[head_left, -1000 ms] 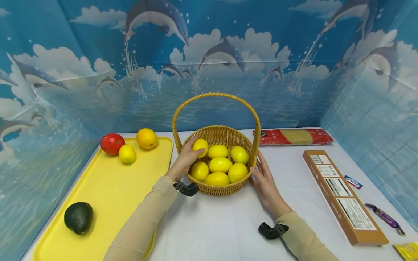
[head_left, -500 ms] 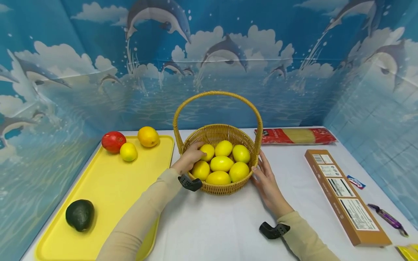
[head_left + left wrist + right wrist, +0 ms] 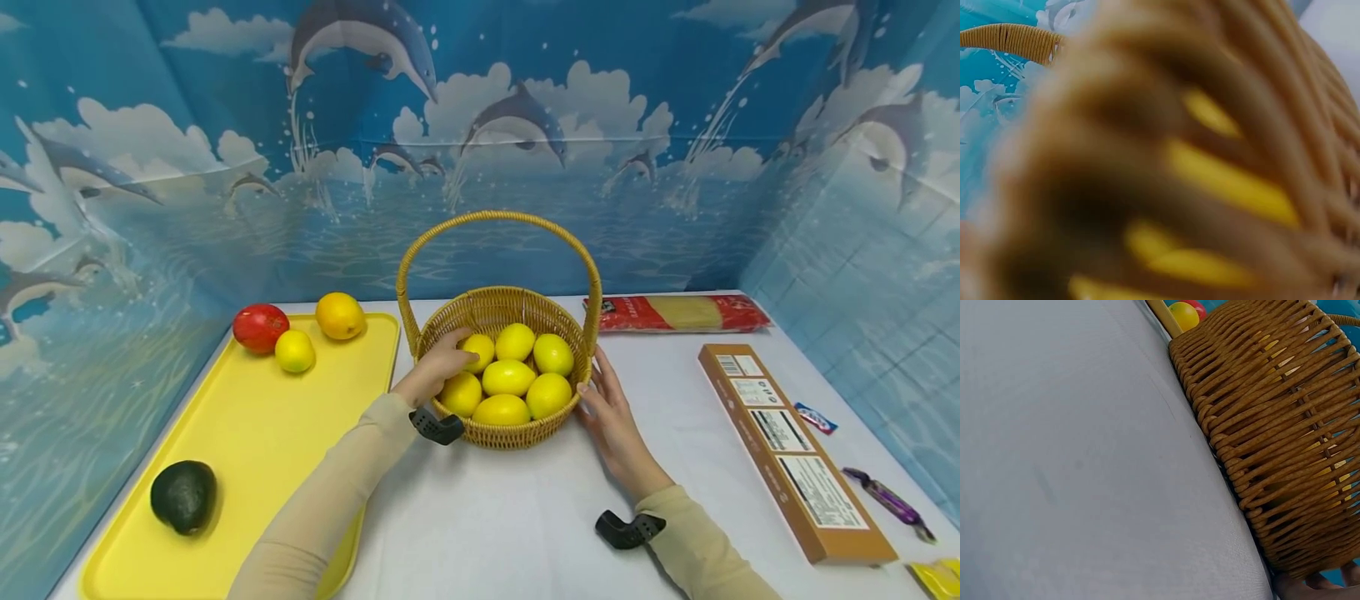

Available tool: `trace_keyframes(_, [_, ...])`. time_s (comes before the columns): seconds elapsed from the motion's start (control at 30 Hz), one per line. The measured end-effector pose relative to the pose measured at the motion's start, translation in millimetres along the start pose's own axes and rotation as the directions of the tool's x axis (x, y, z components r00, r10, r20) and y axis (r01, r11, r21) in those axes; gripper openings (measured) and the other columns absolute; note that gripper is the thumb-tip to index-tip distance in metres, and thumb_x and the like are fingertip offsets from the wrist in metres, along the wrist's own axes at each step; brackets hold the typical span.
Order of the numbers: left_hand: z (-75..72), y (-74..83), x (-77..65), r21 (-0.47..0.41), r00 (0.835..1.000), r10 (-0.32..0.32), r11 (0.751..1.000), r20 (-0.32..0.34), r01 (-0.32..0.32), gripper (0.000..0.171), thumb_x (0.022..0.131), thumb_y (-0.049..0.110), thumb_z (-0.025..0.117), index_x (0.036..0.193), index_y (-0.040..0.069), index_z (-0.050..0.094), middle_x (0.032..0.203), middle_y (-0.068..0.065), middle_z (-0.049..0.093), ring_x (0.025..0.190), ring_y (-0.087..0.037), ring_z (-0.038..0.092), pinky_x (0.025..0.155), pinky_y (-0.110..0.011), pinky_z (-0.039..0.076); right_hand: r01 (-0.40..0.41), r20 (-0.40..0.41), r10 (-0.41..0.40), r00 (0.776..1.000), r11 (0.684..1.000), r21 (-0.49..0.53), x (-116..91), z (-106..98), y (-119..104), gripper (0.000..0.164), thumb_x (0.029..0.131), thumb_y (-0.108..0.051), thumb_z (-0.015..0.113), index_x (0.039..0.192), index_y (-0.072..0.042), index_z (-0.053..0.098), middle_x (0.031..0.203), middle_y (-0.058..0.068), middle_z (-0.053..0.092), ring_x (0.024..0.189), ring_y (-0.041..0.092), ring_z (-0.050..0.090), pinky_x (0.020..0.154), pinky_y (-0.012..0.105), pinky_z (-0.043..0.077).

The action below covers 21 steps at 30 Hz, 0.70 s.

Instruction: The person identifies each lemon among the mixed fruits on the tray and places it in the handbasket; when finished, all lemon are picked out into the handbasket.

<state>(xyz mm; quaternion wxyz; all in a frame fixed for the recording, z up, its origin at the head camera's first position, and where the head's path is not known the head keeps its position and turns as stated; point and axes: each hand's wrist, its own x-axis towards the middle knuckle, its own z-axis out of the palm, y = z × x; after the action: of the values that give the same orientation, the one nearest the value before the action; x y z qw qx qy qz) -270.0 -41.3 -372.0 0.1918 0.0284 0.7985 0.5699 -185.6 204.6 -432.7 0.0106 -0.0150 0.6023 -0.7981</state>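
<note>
A wicker basket [image 3: 511, 435] with a tall handle holds several yellow lemons [image 3: 509, 377]. My left hand [image 3: 437, 364] reaches over its left rim and grips a lemon [image 3: 478, 353] at the back left, thumb on the near side. That lemon lies among the others. My right hand [image 3: 617, 425] rests against the basket's right outer side, thumb near the rim and fingers extended along the wall. In the right wrist view, fingers [image 3: 1313, 589] touch the weave [image 3: 1272, 437]. The left wrist view is mostly blurred weave [image 3: 1260, 112] with yellow showing through.
At left, a yellow tray [image 3: 247, 425] bears an avocado [image 3: 183, 497], a red fruit [image 3: 260, 327], a small lemon [image 3: 295, 351] and an orange-yellow fruit [image 3: 340, 316]. At right lie a red noodle packet [image 3: 678, 313], a long brown box [image 3: 795, 450] and small wrapped candies [image 3: 891, 502].
My left hand has lowered its lemon among the others, at the back left. A neighbouring lemon has shifted a little right and back. My right hand has stayed at the basket.
</note>
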Motion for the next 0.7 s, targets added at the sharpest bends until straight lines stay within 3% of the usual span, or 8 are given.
trace_keyframes(0.17, [-9.0, 6.7, -11.8, 0.034, 0.992, 0.125, 0.991, 0.011, -0.126, 0.055, 0.097, 0.009, 0.05, 0.147, 0.009, 0.028, 0.151, -0.01, 0.022, 0.136, -0.028, 0.021, 0.105, -0.046, 0.026, -0.002, -0.004, 0.002, 1.0, 1.0, 0.004, -0.5, 0.5, -0.5, 0.065, 0.1, -0.015, 0.046, 0.149, -0.04, 0.014, 0.155, 0.0, 0.003, 0.138, 0.022, 0.01, 0.106, 0.053, 0.017])
trace_keyframes(0.3, [-29.4, 23.3, -39.9, 0.045, 0.962, 0.263, 0.963, 0.069, -0.266, 0.052, 0.098, 0.012, 0.05, 0.147, 0.013, 0.03, 0.151, -0.007, 0.024, 0.137, -0.024, 0.02, 0.106, -0.043, 0.025, 0.004, -0.001, -0.004, 1.0, 1.0, 0.004, -0.4, 0.3, -0.1, 0.064, 0.1, -0.015, 0.046, 0.149, -0.041, 0.014, 0.155, 0.0, 0.002, 0.139, 0.022, 0.009, 0.106, 0.053, 0.017])
trace_keyframes(0.4, [-52.1, 37.8, -70.0, -0.01, 0.916, 0.387, 0.921, 0.105, -0.388, 0.051, 0.098, 0.016, 0.051, 0.146, 0.015, 0.033, 0.149, -0.003, 0.028, 0.135, -0.017, 0.024, 0.106, -0.042, 0.026, 0.007, 0.005, -0.007, 1.0, 1.0, -0.002, 0.4, -0.8, 0.5, 0.064, 0.1, -0.015, 0.046, 0.149, -0.041, 0.014, 0.155, 0.0, 0.001, 0.139, 0.023, 0.008, 0.106, 0.054, 0.016])
trace_keyframes(0.47, [-69.5, 46.2, -92.5, -0.06, 0.884, 0.462, 0.887, 0.078, -0.458, 0.051, 0.098, 0.018, 0.053, 0.145, 0.016, 0.035, 0.148, -0.001, 0.031, 0.134, -0.014, 0.027, 0.106, -0.041, 0.026, 0.01, 0.012, -0.01, 1.0, 1.0, -0.003, 0.4, -1.2, 1.2, 0.064, 0.1, -0.015, 0.045, 0.149, -0.041, 0.013, 0.155, 0.001, 0.001, 0.139, 0.024, 0.008, 0.106, 0.054, 0.015])
trace_keyframes(0.57, [-96.2, 53.1, -120.3, -0.116, 0.825, 0.562, 0.817, -0.056, -0.564, 0.05, 0.096, 0.015, 0.054, 0.144, 0.015, 0.039, 0.145, -0.001, 0.037, 0.132, -0.015, 0.031, 0.105, -0.035, 0.029, 0.017, 0.02, -0.017, 1.0, 1.0, -0.004, 0.9, -1.8, 1.2, 0.064, 0.1, -0.015, 0.045, 0.149, -0.04, 0.013, 0.155, 0.001, 0.0, 0.139, 0.024, 0.008, 0.106, 0.055, 0.015])
trace_keyframes(0.63, [-112.6, 52.6, -132.9, -0.171, 0.765, 0.617, 0.747, -0.185, -0.643, 0.05, 0.096, 0.01, 0.055, 0.143, 0.012, 0.04, 0.144, -0.006, 0.038, 0.132, -0.019, 0.032, 0.104, -0.033, 0.03, 0.021, 0.024, -0.021, 0.999, 1.0, 0.001, 1.2, -1.4, 0.9, 0.064, 0.1, -0.015, 0.045, 0.15, -0.04, 0.013, 0.155, 0.001, -0.001, 0.139, 0.025, 0.007, 0.106, 0.055, 0.014])
trace_keyframes(0.7, [-127.6, 47.0, -139.4, -0.218, 0.691, 0.641, 0.661, -0.334, -0.718, 0.049, 0.094, 0.005, 0.055, 0.141, 0.009, 0.042, 0.143, -0.009, 0.039, 0.131, -0.022, 0.033, 0.104, -0.03, 0.031, 0.018, 0.022, -0.018, 1.0, 1.0, 0.006, 1.6, -0.7, 1.1, 0.065, 0.1, -0.014, 0.045, 0.15, -0.04, 0.013, 0.155, 0.001, -0.001, 0.139, 0.024, 0.007, 0.106, 0.055, 0.014])
